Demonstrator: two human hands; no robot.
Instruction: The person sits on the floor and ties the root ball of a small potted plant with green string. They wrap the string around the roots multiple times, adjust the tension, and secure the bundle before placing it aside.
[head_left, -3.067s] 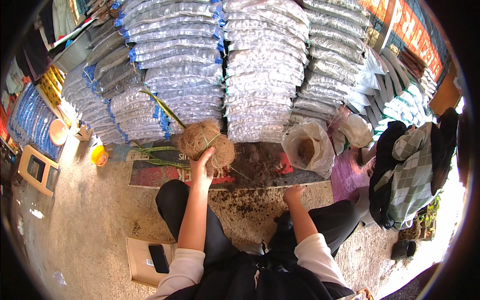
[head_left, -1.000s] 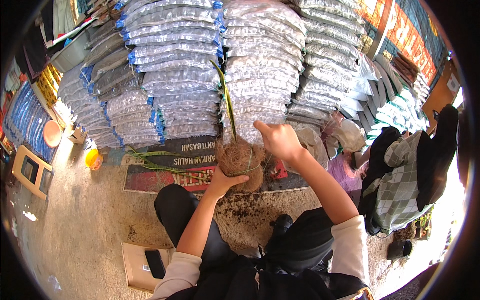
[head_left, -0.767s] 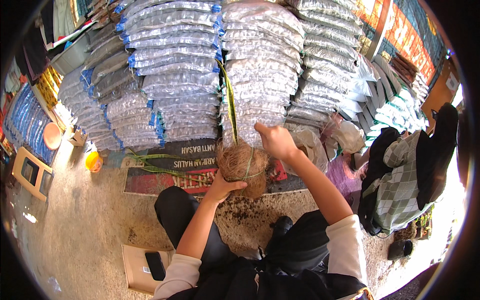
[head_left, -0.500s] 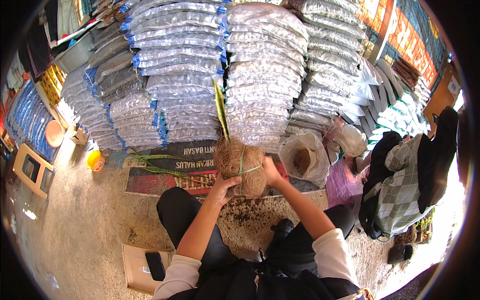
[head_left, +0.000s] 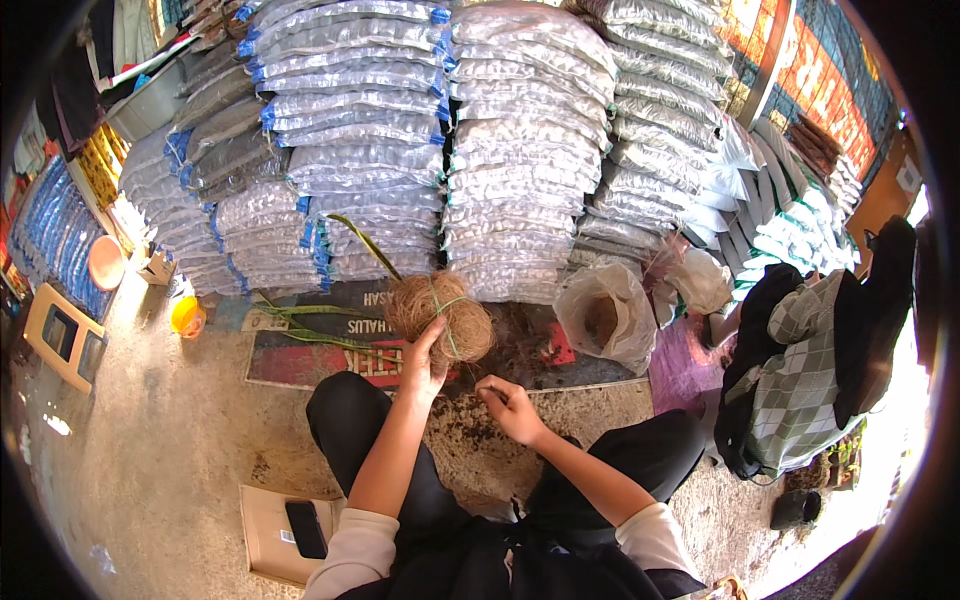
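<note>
The left hand (head_left: 425,362) cups the round brown coconut-fibre ball (head_left: 442,318), bound with thin green string, above the printed floor mat (head_left: 300,360). The right hand (head_left: 510,408), grip pinched together on something too small to tell, hangs lower; slack string could let fibres unravel or the ball roll off

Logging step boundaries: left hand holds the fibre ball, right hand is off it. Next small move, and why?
Probably bring the right hand up to the fibre ball: the left hand alone props it, and a green strand lies across it, unheld.
</note>
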